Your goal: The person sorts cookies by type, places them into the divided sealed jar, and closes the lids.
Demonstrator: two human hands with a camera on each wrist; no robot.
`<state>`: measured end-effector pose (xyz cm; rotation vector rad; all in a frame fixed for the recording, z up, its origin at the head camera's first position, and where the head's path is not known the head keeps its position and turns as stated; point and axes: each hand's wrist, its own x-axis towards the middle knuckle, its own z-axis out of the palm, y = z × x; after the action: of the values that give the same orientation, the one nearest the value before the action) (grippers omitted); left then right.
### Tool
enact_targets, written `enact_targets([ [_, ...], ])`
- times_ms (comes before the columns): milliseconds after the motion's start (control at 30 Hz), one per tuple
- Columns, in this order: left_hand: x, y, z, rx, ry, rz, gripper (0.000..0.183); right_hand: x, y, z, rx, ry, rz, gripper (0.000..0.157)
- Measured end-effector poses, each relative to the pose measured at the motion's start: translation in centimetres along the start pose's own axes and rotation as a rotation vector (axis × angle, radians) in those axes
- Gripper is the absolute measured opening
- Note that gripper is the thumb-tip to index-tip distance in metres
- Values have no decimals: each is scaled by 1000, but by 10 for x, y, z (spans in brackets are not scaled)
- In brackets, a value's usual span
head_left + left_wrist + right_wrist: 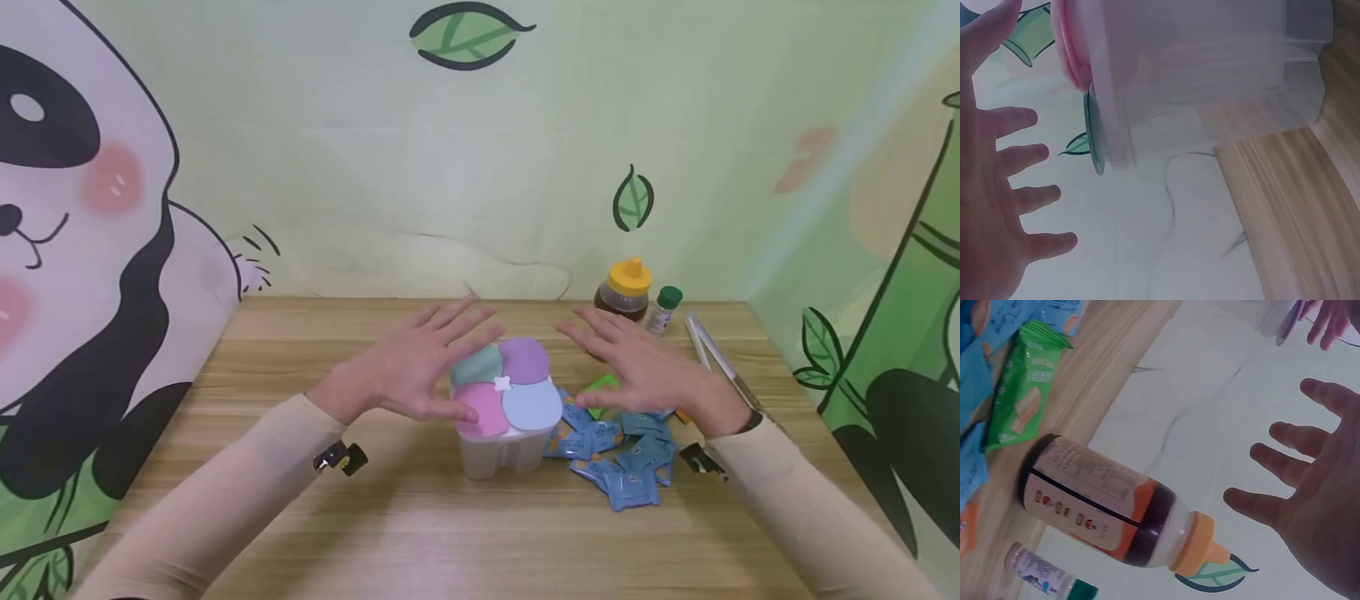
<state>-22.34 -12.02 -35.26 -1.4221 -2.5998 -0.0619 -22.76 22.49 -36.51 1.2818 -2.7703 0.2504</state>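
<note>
A translucent box [501, 454] with four petal-shaped lids, green, purple, pink and blue, stands at the middle of the table. My left hand [416, 362] hovers at its left side, fingers spread, the thumb over the pink lid [480, 408]; whether it touches cannot be told from the head view. In the left wrist view a gap shows between the fingers and the box [1210, 81]. My right hand [637, 367] is spread in the air above a pile of blue snack packets [633, 458] and a green packet [602, 392], holding nothing.
Behind the right hand stand a dark bottle with a yellow cap [628, 279] and a small jar with a green lid [666, 307]. A long metal tool, perhaps tongs [716, 350], lies at the right. A painted wall [487, 167] rises behind the table [360, 525].
</note>
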Motion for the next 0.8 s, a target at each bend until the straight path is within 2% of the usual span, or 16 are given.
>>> enact_targets([
  [600,9,18,8,-39,-37,29,99,-20,3,37,90,-28,58,91],
  [800,8,22,12,-86,-31,35,95,-23,2,47,147,-32,68,89],
])
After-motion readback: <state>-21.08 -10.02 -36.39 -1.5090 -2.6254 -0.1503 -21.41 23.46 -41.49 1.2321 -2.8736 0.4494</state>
